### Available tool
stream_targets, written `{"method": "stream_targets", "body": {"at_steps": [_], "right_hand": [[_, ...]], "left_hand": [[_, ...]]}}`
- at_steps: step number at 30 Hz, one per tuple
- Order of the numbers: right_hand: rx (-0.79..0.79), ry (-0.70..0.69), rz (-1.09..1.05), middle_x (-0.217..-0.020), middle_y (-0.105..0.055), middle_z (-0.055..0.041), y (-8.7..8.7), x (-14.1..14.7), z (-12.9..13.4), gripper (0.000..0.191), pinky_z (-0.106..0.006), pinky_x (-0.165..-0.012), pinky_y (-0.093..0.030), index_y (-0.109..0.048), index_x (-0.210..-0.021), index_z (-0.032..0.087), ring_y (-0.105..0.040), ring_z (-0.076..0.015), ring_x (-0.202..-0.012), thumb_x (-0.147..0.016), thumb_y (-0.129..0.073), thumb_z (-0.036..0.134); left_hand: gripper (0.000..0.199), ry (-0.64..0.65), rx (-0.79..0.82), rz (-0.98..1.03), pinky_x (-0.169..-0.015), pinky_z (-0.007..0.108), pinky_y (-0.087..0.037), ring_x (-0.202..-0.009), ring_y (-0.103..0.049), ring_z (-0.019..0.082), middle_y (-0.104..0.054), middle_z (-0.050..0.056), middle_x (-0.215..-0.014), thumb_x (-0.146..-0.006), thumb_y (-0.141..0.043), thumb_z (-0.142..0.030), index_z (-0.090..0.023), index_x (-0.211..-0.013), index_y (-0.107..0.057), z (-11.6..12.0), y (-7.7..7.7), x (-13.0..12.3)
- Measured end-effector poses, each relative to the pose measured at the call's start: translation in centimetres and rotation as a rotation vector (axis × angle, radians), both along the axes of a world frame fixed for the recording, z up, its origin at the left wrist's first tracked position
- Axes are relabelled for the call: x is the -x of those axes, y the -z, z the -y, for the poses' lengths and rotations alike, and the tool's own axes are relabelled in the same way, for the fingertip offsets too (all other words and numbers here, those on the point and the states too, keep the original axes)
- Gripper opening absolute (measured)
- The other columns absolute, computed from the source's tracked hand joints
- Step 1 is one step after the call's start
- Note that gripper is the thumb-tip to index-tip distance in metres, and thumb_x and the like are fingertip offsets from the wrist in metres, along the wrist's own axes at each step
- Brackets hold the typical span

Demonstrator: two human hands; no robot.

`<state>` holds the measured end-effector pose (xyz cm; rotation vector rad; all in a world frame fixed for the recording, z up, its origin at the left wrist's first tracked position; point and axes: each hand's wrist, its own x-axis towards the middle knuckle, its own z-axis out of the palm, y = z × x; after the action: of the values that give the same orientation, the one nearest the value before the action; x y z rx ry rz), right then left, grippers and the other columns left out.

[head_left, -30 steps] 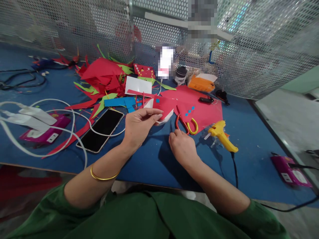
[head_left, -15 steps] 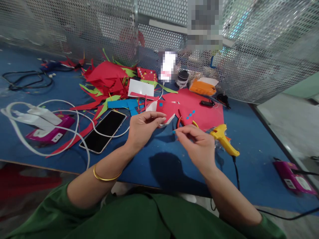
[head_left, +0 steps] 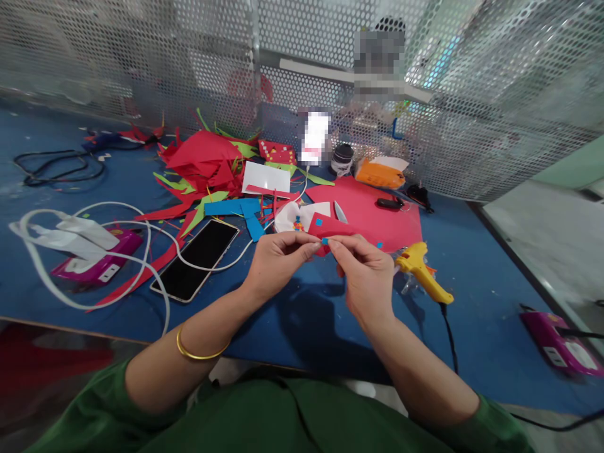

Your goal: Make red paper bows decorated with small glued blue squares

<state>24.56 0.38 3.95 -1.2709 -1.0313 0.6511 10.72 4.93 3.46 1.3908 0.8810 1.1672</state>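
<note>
The right hand (head_left: 370, 277) has swung in from the 4 o'clock side to meet the left hand (head_left: 278, 258); half a second ago the two were apart, and now their fingertips come together over the counter (head_left: 481, 327). The right fingers are pinched narrow on a small blue square (head_left: 325, 241), whose near-left edge reaches the left fingertips. The left fingers are closed too and seem to grip the edge of the red piece (head_left: 333, 228); their exact hold is hidden. That piece lies just behind the fingertips, at 12 o'clock, with a second square (head_left: 319, 222) on it. More of its white part (head_left: 285, 218) shows now, with coloured spots at 10 o'clock, so it appears to have been turned. As a judgement, the work is past picking up the square and at close two-handed handling against the piece; whether anything is stuck I cannot tell. Around the joined fingers, the red sheet (head_left: 401, 220) spreads between 1 and 2 o'clock, with one loose square (head_left: 380, 245) showing beside the right hand, the glue gun (head_left: 425, 270) at 3, the dark phone (head_left: 195, 261) near 9, and blue strips (head_left: 231, 207) near 10.
</note>
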Motion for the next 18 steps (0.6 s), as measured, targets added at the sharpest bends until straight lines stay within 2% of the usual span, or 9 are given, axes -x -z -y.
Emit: {"method": "stream_targets", "body": {"at_steps": [6,18], "right_hand": [[-0.022,0.026,0.039,-0.061,-0.053,0.0052,0.42,0.15,0.03,0.008,-0.025,-0.052,-0.038,-0.078,-0.081,0.023,-0.044,-0.0091,-0.054,-0.08,-0.071,0.026],[-0.01,0.035,0.152,-0.064,-0.056,0.0037,0.39,0.23,0.4,0.01,-0.025,-0.052,-0.041,-0.077,-0.082,0.022,-0.047,-0.0097,-0.055,-0.081,-0.069,0.027]], "left_hand": [[0.014,0.012,0.035,0.035,-0.065,0.026,-0.057,-0.067,-0.069,0.016,-0.077,0.004,-0.075,-0.072,-0.081,-0.031,-0.018,-0.076,-0.078,0.01,-0.1,-0.12],[0.014,0.004,0.056,0.036,-0.063,0.025,-0.057,-0.061,-0.066,0.013,-0.074,0.002,-0.068,-0.07,-0.08,-0.031,-0.018,-0.073,-0.076,-0.11,-0.29,-0.24]]}}
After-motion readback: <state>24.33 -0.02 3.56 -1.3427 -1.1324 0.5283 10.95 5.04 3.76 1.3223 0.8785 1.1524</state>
